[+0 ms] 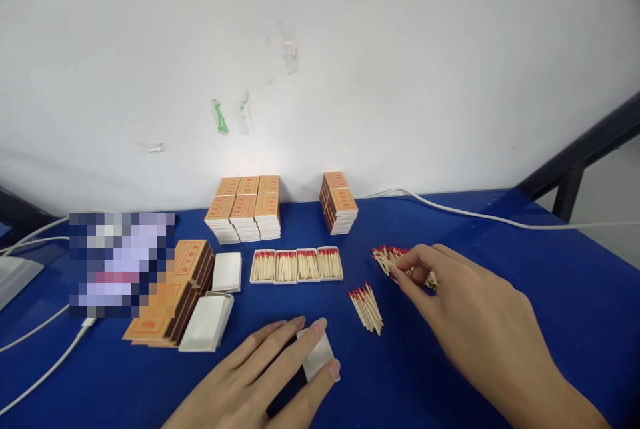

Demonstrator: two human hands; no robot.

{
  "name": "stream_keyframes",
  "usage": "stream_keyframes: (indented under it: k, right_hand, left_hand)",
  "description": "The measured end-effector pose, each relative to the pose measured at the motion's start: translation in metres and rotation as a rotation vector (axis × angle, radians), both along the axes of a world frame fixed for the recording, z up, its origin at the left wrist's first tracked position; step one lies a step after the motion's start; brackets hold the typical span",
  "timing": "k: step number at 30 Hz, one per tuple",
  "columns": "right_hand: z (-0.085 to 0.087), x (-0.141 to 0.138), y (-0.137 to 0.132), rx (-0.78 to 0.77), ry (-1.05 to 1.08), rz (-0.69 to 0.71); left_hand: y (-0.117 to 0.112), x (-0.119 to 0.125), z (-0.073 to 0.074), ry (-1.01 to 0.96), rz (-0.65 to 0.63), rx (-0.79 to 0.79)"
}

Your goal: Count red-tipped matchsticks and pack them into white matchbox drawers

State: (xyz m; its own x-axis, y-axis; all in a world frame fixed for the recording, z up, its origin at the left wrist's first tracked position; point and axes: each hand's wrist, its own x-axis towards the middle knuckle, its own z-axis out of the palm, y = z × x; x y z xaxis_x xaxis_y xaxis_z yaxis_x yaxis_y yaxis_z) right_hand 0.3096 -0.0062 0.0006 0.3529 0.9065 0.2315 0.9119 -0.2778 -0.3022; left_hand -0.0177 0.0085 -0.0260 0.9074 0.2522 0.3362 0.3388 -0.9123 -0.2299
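A blue table (550,269) is backed by a white wall (400,49); nearest, an empty white tray (316,354) is clasped by the spread fingers and thumb of the left hand (260,376), while farther off the match pile (395,257) is pinched by the fingertips of the right hand (480,322)

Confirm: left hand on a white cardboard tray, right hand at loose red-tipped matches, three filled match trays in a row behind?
The head view shows four filled match trays in that row, not three. Left hand on the white cardboard tray and right hand are as stated.
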Motion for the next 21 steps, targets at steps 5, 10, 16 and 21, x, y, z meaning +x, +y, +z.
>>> stream_keyframes:
  k: [5, 10, 16, 21]
  right_hand:
    - [0.004, 0.001, 0.003, -0.040, 0.058, -0.042]
    - [0.010, -0.002, 0.002, -0.068, 0.169, 0.004]
    - [0.014, -0.009, -0.004, -0.178, 0.267, 0.127]
    - [0.011, -0.012, -0.009, -0.239, 0.263, 0.171]
  left_hand:
    - [0.000, 0.002, 0.002, -0.034, -0.003, -0.021]
    - [0.003, 0.003, 0.003, -0.004, 0.000, -0.008]
    - [0.001, 0.002, 0.001, -0.038, 0.001, -0.028]
    - [-0.001, 0.003, 0.001, -0.007, 0.012, -0.005]
